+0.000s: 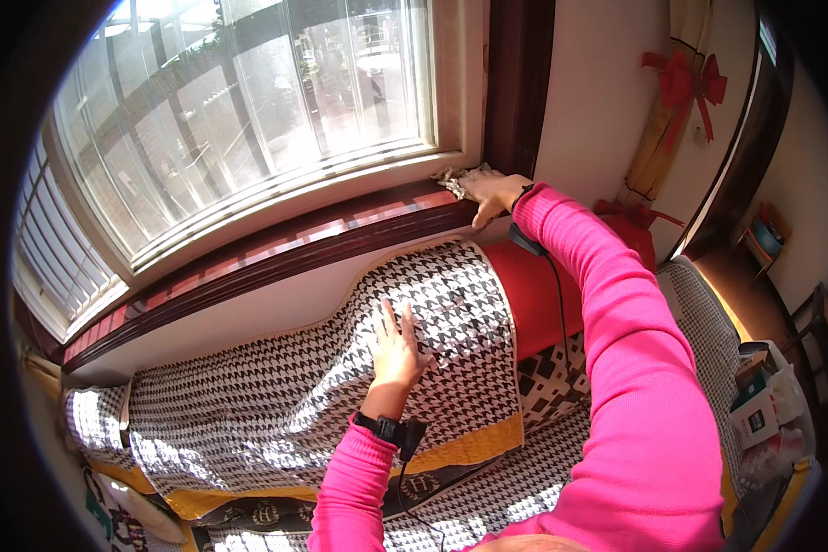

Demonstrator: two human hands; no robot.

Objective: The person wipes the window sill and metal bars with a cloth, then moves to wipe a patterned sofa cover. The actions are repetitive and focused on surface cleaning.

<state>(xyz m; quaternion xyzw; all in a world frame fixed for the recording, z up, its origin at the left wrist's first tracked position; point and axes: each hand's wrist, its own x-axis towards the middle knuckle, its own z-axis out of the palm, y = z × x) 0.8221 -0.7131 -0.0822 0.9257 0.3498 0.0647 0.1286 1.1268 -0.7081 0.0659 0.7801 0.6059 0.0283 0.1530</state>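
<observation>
A crumpled pale cloth (455,181) lies at the right end of the dark red wooden windowsill (359,219). My right hand (491,193) presses on it there, beside the window frame's corner. My left hand (395,352) rests with fingers spread on the houndstooth sofa cover (262,393), which is draped over the sofa back below the sill. A black device with a cable is at each wrist. Sunlight falls through the window (248,103) onto the sill and the cover.
A red cushion or cover (538,297) and a patterned fabric (552,372) lie right of the houndstooth cover. Red bows (690,83) hang by the wall. Boxes and plastic bags (759,414) stand at the far right. Thin cables hang from both wrists.
</observation>
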